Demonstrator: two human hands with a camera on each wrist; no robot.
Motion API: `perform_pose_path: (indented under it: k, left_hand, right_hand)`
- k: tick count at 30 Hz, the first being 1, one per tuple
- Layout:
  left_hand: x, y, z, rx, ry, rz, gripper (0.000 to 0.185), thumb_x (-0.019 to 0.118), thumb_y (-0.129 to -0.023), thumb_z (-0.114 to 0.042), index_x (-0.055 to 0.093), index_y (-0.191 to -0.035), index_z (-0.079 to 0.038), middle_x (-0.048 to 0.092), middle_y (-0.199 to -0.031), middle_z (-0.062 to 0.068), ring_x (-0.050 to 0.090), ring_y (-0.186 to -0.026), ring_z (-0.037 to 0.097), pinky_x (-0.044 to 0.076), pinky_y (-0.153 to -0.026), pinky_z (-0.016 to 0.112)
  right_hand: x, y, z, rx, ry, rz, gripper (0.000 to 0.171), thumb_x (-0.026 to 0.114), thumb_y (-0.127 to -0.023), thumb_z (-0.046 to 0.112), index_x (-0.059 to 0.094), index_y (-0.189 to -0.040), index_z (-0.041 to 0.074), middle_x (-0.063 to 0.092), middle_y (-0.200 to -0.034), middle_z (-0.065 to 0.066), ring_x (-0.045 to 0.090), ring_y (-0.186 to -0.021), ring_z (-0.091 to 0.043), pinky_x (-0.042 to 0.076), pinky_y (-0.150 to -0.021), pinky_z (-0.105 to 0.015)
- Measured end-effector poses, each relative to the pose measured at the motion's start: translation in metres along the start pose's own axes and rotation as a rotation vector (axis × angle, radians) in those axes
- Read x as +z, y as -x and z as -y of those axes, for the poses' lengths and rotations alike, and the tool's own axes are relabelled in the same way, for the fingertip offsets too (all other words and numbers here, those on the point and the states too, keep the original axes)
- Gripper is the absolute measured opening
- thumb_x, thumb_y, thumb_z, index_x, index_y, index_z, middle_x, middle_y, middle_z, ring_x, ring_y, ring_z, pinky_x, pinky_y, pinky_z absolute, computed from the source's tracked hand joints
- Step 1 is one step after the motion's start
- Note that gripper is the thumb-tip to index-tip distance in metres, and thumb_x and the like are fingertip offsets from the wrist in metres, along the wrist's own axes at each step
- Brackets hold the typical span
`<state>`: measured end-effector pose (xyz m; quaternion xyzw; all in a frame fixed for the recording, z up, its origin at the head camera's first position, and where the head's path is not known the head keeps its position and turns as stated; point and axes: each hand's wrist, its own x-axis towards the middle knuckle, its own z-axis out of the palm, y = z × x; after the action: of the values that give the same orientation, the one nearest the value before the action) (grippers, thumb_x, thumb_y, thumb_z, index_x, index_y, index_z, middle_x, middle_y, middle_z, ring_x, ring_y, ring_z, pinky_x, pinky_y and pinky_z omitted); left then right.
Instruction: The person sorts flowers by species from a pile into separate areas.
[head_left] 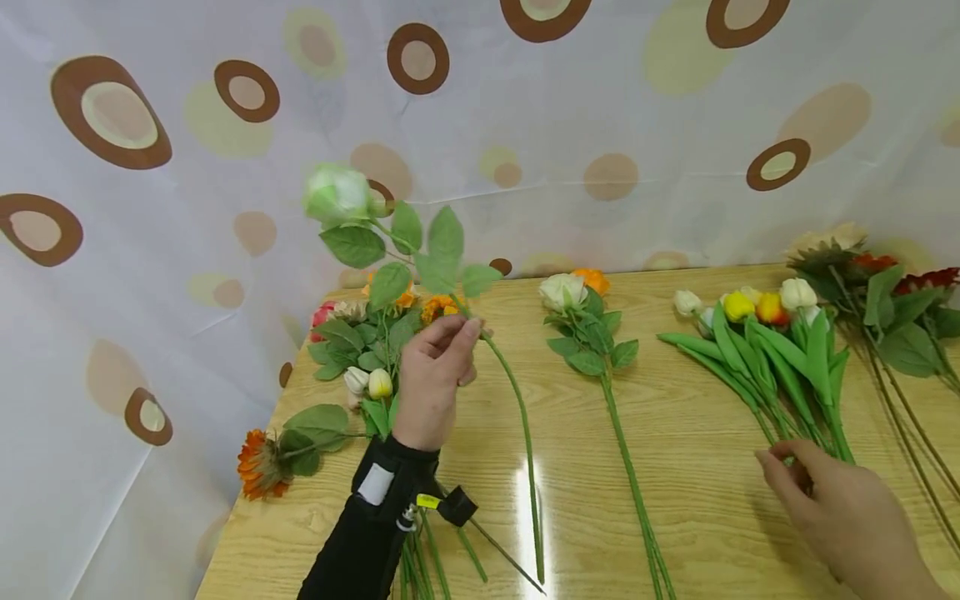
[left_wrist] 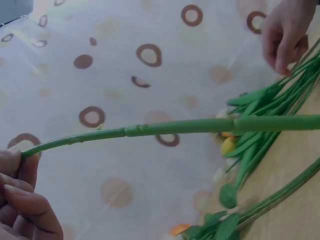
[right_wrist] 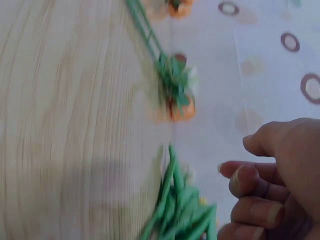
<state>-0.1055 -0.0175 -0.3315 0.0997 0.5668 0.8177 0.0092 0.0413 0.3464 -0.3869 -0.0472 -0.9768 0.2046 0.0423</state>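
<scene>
My left hand [head_left: 435,379] pinches the green stem of an artificial white-green rose [head_left: 337,196] between thumb and fingers. The bloom tips up to the left, and its stem hangs down over the table; the left wrist view shows that stem [left_wrist: 185,127] crossing the picture. Over the lower stems of a tulip bunch [head_left: 772,358] is my right hand [head_left: 847,508], its fingers loosely curled. In the right wrist view, thumb and fingertips stand apart, with nothing between them. A white rose and an orange flower [head_left: 591,281] lie together at the table's middle.
Mixed flowers [head_left: 352,333] lie in a pile at the left, partly behind my left forearm. An orange flower [head_left: 262,465] points toward the table's left edge. Dark red flowers [head_left: 930,282] lie far right. A patterned cloth [head_left: 465,108] hangs behind the wooden table [head_left: 705,500].
</scene>
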Motion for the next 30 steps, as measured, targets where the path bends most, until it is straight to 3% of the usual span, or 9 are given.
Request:
perform_pose_path:
  k: [4,7,10,13,17,21,26,30]
  left_hand:
    - [0.021,0.011,0.020,-0.107,0.006,0.119,0.013,0.061,-0.099,-0.011,0.070,-0.101,-0.019,0.067,-0.084,-0.009,0.032,-0.055,0.007,0.030,-0.058,0.024]
    - [0.038,0.018,0.034,-0.191,0.019,0.163,0.009,0.063,-0.098,-0.013,0.069,-0.101,-0.017,0.062,-0.078,-0.009,0.038,-0.058,0.007,0.033,-0.059,0.025]
    - [0.053,0.022,0.044,-0.250,0.036,0.193,0.005,0.065,-0.097,-0.016,0.069,-0.100,-0.016,0.059,-0.076,-0.009,0.041,-0.060,0.007,0.035,-0.060,0.024]
    - [0.061,0.024,0.048,-0.268,0.039,0.211,0.004,0.067,-0.096,-0.016,0.069,-0.100,-0.015,0.061,-0.078,-0.009,0.042,-0.059,0.007,0.036,-0.059,0.024]
    - [0.064,0.025,0.050,-0.266,0.025,0.226,0.009,0.067,-0.096,-0.015,0.069,-0.102,-0.009,0.067,-0.084,-0.009,0.042,-0.059,0.006,0.037,-0.058,0.023]
    - [0.058,0.024,0.053,-0.272,-0.064,0.276,0.024,0.064,-0.098,-0.018,0.066,-0.117,-0.002,0.073,-0.097,0.000,0.046,-0.063,0.007,0.040,-0.059,0.022]
    - [0.034,0.024,0.057,-0.264,-0.358,0.364,0.029,0.056,-0.103,-0.025,0.064,-0.129,-0.014,0.072,-0.118,0.009,0.055,-0.076,0.013,0.042,-0.063,0.020]
    - [0.010,0.024,0.054,-0.231,-0.619,0.355,0.025,0.054,-0.104,-0.021,0.066,-0.125,-0.015,0.074,-0.112,0.007,0.065,-0.086,0.025,0.046,-0.065,0.021]
  right_hand:
    - [0.016,0.001,0.036,-0.113,-0.218,0.044,0.015,0.059,-0.102,0.020,0.069,-0.098,0.010,0.049,-0.058,0.011,0.035,-0.044,0.000,0.031,-0.043,-0.023]
    - [0.027,0.003,0.057,-0.207,-0.515,0.250,0.018,0.052,-0.104,0.015,0.067,-0.109,0.006,0.054,-0.063,0.008,0.042,-0.047,-0.005,0.037,-0.044,-0.024]
    - [0.035,0.006,0.070,-0.269,-0.810,0.490,0.023,0.042,-0.107,0.010,0.062,-0.111,-0.001,0.057,-0.067,-0.003,0.044,-0.049,-0.014,0.040,-0.045,-0.027]
    - [0.039,0.008,0.076,-0.299,-0.967,0.617,0.024,0.039,-0.108,0.008,0.060,-0.104,-0.004,0.057,-0.069,-0.012,0.045,-0.049,-0.020,0.042,-0.047,-0.029]
    - [0.039,0.011,0.076,-0.278,-0.988,0.620,0.024,0.041,-0.107,0.009,0.060,-0.099,-0.003,0.060,-0.070,-0.012,0.043,-0.046,-0.022,0.041,-0.043,-0.029]
    - [0.041,0.012,0.070,-0.176,-0.940,0.578,0.027,0.043,-0.108,0.014,0.060,-0.096,-0.003,0.062,-0.070,-0.007,0.044,-0.044,-0.019,0.041,-0.042,-0.030]
    - [0.046,0.009,0.057,-0.109,-0.874,0.500,0.032,0.045,-0.107,0.018,0.061,-0.088,-0.002,0.059,-0.066,-0.010,0.047,-0.044,-0.016,0.044,-0.043,-0.030]
    - [0.051,0.004,0.046,-0.082,-0.816,0.455,0.033,0.046,-0.107,0.018,0.062,-0.086,-0.001,0.061,-0.066,-0.008,0.047,-0.043,-0.014,0.044,-0.042,-0.030]
